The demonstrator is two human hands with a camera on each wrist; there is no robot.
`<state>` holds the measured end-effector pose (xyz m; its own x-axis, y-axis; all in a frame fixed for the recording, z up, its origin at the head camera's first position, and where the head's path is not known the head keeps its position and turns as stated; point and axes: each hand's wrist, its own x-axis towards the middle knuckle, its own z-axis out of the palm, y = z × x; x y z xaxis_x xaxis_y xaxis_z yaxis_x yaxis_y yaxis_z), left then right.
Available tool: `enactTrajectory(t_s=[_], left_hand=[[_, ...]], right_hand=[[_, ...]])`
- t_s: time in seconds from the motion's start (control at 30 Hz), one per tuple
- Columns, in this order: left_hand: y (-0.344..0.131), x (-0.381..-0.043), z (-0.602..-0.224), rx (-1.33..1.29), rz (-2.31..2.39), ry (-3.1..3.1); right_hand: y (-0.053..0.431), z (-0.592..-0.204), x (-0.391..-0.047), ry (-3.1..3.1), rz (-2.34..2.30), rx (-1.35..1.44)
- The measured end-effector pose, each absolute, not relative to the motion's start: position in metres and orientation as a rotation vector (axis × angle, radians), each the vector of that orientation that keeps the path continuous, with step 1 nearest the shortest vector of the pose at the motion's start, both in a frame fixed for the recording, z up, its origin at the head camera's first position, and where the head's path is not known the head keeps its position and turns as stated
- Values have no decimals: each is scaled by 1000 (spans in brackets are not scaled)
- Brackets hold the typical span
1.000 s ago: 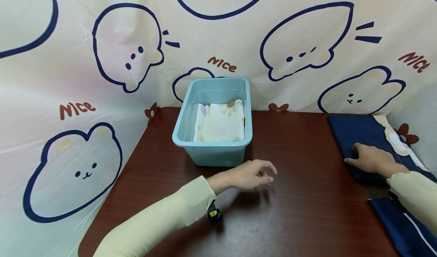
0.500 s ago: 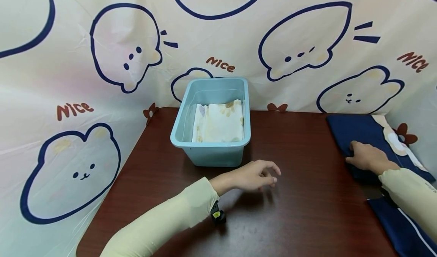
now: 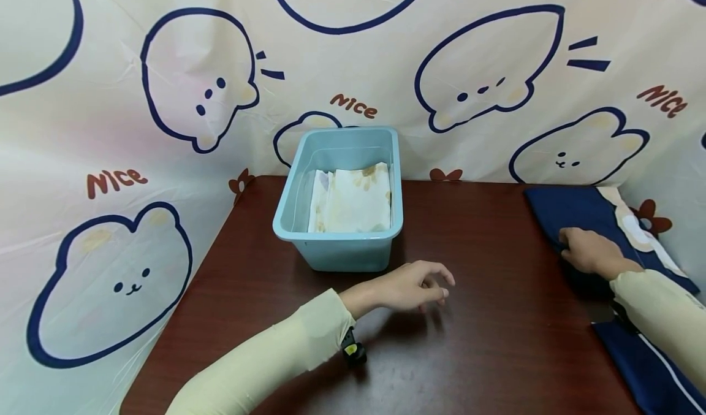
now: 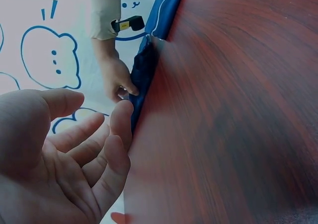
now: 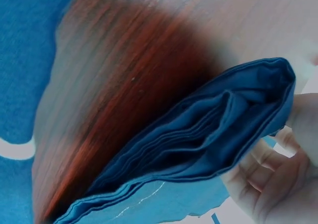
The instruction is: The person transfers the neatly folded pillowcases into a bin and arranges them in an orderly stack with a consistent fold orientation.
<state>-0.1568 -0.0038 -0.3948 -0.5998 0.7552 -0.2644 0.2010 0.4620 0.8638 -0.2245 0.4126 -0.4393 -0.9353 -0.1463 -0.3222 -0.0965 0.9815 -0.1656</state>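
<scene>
At the right of the table, my right hand [image 3: 592,252] grips the near-left edge of a folded navy garment [image 3: 579,209]. In the right wrist view, the layered folds of the navy garment [image 5: 198,134] bulge up beside the curled fingers [image 5: 258,167]; the thumb's tip is hidden there. My left hand [image 3: 405,285] hovers over the table in front of the tub, holding nothing. The left wrist view has the left hand [image 4: 74,154] with its fingers loosely bent, and the right hand [image 4: 117,77] at the dark cloth beyond.
A light blue plastic tub [image 3: 342,236] stands at the back centre, with folded white, brown-spotted cloth [image 3: 358,200] inside. Another navy cloth with a white stripe [image 3: 642,357] lies at the near right. A printed curtain [image 3: 331,53] borders the brown table [image 3: 469,354].
My right hand has shifted slightly left and its fingers have closed on the navy garment's edge. My left hand has drifted slightly right. The tub has not moved on the table.
</scene>
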Motion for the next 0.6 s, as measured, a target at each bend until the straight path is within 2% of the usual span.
enactTrajectory(t_s=[0.6], left_hand=[[0, -159, -397, 778, 1125, 2047]], right_hand=[[374, -437, -223, 2784, -325, -219]])
